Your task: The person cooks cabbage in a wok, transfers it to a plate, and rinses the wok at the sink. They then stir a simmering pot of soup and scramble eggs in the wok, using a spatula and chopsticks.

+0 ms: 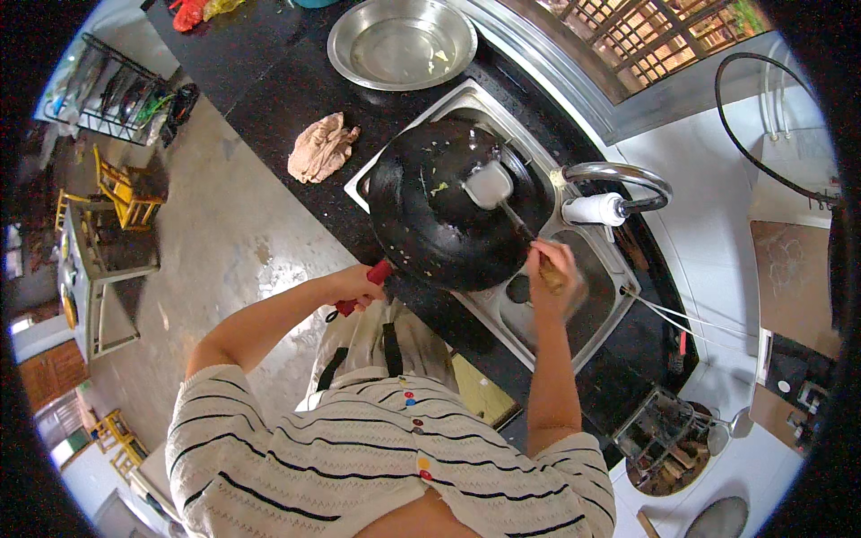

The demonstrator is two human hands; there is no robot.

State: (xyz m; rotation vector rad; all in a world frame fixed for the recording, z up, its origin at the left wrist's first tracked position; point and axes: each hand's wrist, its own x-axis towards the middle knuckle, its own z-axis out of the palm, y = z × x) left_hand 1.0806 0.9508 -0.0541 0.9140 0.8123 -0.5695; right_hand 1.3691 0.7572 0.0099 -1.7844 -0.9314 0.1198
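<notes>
A large black wok (pixel 417 220) rests tilted over the double-bowl steel sink (pixel 596 318), with scraps of food stuck to its inside. My left hand (pixel 357 287) is wrapped round the wok's red handle (pixel 378 273), close to my waist. Over the wok's right side, my right hand (pixel 554 276) grips a metal spatula (pixel 490 186) by its handle; that hand is a little blurred. The spatula's broad blade lies inside the wok, near a greenish food scrap. At the sink's right edge the curved tap (pixel 628 170) reaches beside the wok, a white filter on it.
Beyond the wok a wide steel basin (pixel 402 45) stands on the black counter (pixel 256 90). A crumpled pinkish cloth (pixel 324 148) lies left of the sink. To the lower right is a utensil rack (pixel 659 430). A table (pixel 112 273) and yellow chairs (pixel 130 188) stand on the floor at left.
</notes>
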